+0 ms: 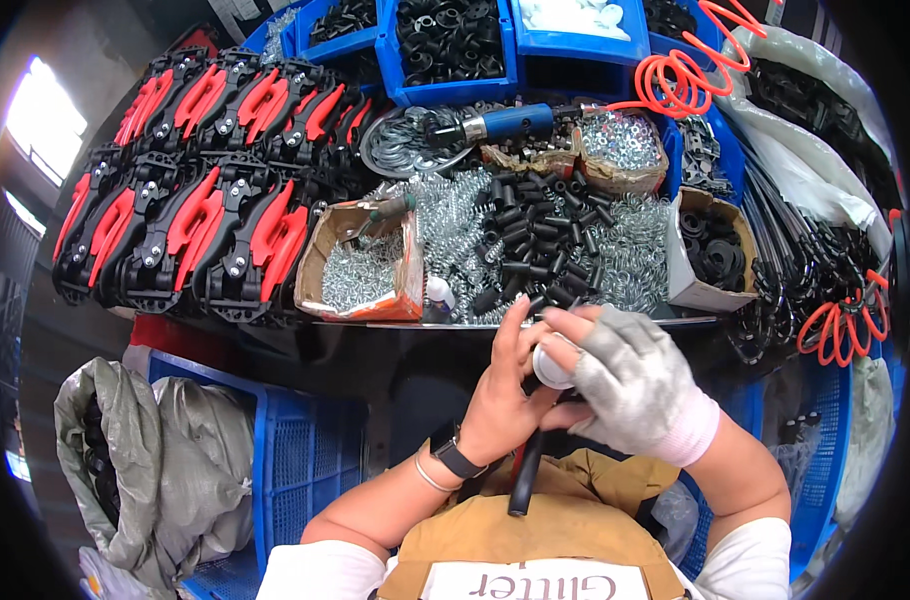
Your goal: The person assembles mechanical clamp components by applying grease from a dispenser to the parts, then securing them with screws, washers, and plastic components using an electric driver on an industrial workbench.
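Black tube [521, 480], round in section, matte, rubbery-looking, runs from the hands down toward the person's chest, its lower end free above a tan apron [535, 540]; its upper end is lost between the palms; a white round piece [550, 365] sits at that upper end, only part of its rim showing; left hand [500, 395], bare, a dark watch at the wrist, fingers [515, 320] curled up and around the white piece and the tube, tips touching the glove; right hand [630, 385] in a grey fingerless glove with a pink cuff, fingers pressed together over the white piece from the right side; both hands held just in front of the tabletop [535, 322] edge, not resting on it; tabletop crowded: a heap of silver springs [455, 240], short black sleeves [540, 250] piled on them, one torn orange carton [360, 265] of bright small metal parts, one grey carton [710, 250] of black rings, one blue-handled tool [500, 123] joined to one orange coiled hose [685, 80]; two rows of red-and-black assemblies [195, 200] stacked at left, too overlapped to count; blue bins [450, 45] behind, at least three; a second orange coil [845, 325] at right beside bundled black rods [810, 250]; below left, one blue crate [295, 460] and grey sacks [155, 470]; bright window [40, 115] at far left.
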Available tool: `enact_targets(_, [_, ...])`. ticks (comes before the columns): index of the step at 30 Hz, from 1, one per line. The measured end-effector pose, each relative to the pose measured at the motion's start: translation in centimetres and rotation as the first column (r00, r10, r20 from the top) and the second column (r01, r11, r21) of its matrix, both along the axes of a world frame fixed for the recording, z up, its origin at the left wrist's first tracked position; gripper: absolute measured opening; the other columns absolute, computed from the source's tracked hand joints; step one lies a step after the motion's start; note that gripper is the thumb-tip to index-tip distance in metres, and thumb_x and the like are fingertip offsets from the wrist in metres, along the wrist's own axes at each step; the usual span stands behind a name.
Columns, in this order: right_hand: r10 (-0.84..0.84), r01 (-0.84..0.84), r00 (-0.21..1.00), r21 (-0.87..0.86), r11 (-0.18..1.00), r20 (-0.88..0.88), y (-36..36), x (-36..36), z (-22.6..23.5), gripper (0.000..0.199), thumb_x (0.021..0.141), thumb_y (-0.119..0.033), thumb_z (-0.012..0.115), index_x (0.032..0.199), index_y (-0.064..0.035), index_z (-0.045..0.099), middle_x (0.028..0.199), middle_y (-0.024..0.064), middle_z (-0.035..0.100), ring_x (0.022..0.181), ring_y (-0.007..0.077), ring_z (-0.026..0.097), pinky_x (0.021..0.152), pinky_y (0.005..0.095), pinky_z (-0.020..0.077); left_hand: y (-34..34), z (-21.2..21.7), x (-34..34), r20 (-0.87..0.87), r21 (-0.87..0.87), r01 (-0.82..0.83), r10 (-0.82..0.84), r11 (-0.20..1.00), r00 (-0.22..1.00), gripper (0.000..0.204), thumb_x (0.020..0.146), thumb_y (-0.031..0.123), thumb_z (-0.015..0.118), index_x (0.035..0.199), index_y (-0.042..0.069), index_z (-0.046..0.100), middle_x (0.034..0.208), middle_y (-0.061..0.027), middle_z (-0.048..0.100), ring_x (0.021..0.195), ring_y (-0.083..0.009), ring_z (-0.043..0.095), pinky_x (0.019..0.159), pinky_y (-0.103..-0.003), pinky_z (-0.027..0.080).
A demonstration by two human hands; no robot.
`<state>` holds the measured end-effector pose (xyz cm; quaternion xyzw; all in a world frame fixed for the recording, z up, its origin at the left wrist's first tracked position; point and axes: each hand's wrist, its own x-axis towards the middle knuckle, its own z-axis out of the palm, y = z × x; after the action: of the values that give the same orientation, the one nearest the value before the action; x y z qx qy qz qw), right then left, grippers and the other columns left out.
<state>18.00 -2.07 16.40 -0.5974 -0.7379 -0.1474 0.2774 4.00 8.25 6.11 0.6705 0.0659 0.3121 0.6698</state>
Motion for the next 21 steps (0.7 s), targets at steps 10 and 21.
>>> enact_targets(10, [0.094,-0.126,0.991,-0.45,0.884,-0.093,-0.9,1.9,3.8,0.048,0.069,-0.032,0.083,0.106,-0.0062,0.066,0.097,0.0101,0.068,0.091,0.027,0.068,0.074,0.0382,0.0549,-0.5,-1.0,0.1,0.009,0.094,-0.112,0.112,0.989,0.994,0.09,0.088,-0.013,0.062,0.155,0.011,0.007,0.128,-0.0199,0.058,0.118,-0.0289,0.061,0.099,-0.041,0.052])
enact_targets(21, [-0.167,0.178,0.98,-0.111,0.978,0.105,0.2,-0.9,-0.7,0.03,0.077,-0.018,0.073,0.103,-0.0114,0.059,0.093,0.0073,0.059,0.084,0.0262,0.063,0.078,0.0374,0.0518,-1.3,-1.6,0.8,0.082,0.001,-0.157,0.157,0.988,0.984,0.088,0.088,0.001,0.073,0.155,0.006,0.016,0.135,-0.0195,0.053,0.121,-0.0282,0.059,0.1,-0.038,0.05])
